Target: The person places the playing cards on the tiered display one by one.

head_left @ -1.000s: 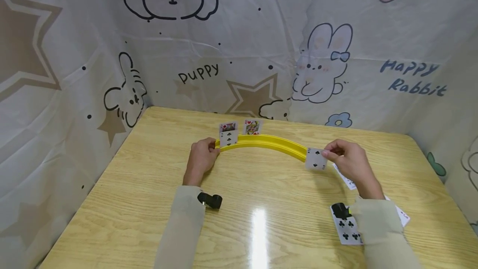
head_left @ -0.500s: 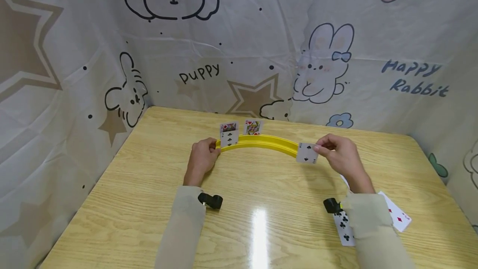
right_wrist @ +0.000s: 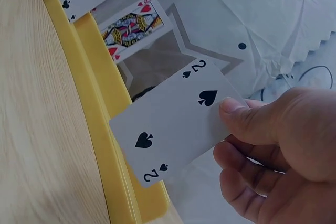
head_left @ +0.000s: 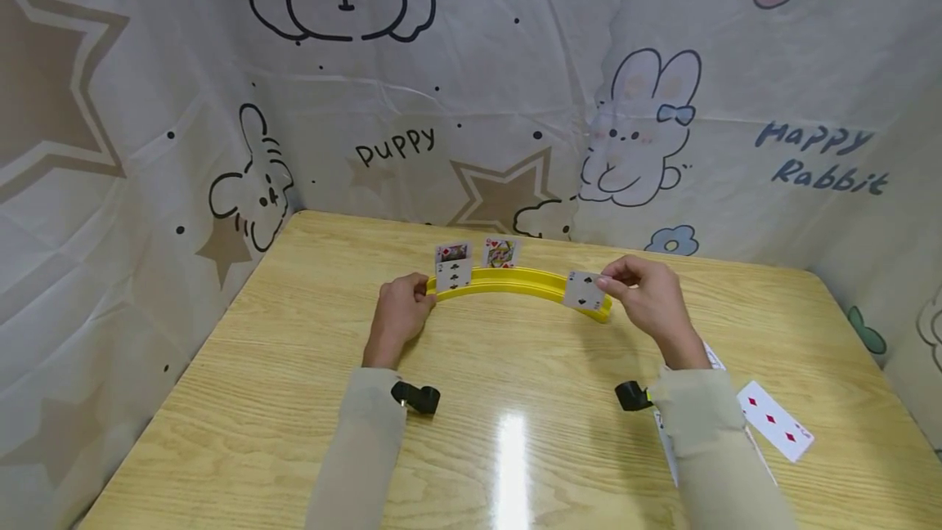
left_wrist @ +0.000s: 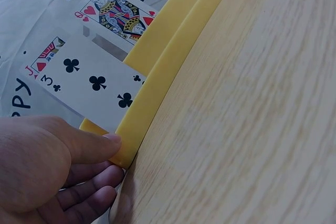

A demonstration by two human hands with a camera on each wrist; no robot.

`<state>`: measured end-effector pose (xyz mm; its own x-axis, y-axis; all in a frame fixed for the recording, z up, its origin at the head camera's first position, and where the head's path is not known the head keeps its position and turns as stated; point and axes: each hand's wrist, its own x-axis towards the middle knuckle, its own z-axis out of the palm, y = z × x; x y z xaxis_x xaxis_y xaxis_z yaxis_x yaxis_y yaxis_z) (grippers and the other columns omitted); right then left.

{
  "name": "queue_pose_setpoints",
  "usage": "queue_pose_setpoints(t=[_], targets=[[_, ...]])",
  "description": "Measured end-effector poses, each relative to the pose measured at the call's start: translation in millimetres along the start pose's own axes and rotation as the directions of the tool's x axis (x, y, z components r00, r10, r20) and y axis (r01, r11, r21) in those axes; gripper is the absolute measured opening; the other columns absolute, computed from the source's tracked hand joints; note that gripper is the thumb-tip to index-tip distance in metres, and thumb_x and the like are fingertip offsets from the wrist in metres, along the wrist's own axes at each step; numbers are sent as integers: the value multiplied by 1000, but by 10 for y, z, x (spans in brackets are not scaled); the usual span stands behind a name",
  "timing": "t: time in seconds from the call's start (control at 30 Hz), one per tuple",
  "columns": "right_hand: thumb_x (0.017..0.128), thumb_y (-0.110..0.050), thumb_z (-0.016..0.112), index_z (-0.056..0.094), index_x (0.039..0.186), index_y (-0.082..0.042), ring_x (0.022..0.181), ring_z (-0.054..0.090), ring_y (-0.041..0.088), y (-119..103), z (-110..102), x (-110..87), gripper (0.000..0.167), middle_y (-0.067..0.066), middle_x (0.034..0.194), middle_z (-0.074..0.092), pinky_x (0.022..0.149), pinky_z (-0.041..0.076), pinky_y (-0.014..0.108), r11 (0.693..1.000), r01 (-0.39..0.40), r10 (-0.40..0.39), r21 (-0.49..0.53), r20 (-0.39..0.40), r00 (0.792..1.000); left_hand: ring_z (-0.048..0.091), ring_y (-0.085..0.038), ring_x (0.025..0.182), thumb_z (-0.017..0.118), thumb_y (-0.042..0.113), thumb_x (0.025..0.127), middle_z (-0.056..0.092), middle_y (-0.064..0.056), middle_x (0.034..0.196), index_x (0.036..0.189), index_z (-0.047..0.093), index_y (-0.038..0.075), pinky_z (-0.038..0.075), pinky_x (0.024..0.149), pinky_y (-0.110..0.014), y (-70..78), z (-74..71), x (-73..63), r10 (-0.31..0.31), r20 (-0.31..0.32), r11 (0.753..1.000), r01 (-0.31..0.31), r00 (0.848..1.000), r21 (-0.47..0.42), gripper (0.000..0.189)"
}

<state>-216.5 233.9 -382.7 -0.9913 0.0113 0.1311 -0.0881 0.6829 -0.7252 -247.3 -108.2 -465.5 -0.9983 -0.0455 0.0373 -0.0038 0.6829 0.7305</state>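
Note:
A curved yellow card holder (head_left: 508, 280) stands on the wooden table. My left hand (head_left: 401, 309) grips its left end, thumb on the front face and fingers curled at the tip. Between thumb and fingers, my right hand (head_left: 648, 301) pinches the two of spades (right_wrist: 170, 121) by one edge. That card overlaps the holder's right part, its lower edge close to the slot. Standing in the holder's left part are the three of clubs (left_wrist: 94, 82), a jack (left_wrist: 48, 56) mostly hidden behind it, and the queen of hearts (left_wrist: 116, 19) in the rear slot.
On the table's right side lies a diamond card (head_left: 775, 421) face up. More cards are partly hidden under my right forearm (head_left: 710, 432). A printed cloth (head_left: 471, 88) hangs behind the table's back edge.
My right hand has moved left along the holder with the two of spades, uncovering the holder's right end. The diamond card shows more fully. My left hand stays in place.

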Motion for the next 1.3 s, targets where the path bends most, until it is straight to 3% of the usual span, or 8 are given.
queue_pose_setpoints(t=[0.37,1.3], targets=[[96,-18,70,69,97,-4,93,57,29,-113,160,132,14,12,99,68,72,45,36,999,-36,36,20,9,999,65,-21,93,73,10,93,70,-12,104,124,67,-2,55,81,-36,10,-12,-10,15,-11,1000,-15,1000,-9,34],[94,-17,72,73,95,-4,86,55,27,-205,477,327,13,11,94,68,74,46,35,995,-11,11,96,4,1000,65,-20,92,72,10,93,70,-12,103,124,67,-1,54,80,-35,20,-9,-16,6,-17,1000,-6,1000,3,33]])
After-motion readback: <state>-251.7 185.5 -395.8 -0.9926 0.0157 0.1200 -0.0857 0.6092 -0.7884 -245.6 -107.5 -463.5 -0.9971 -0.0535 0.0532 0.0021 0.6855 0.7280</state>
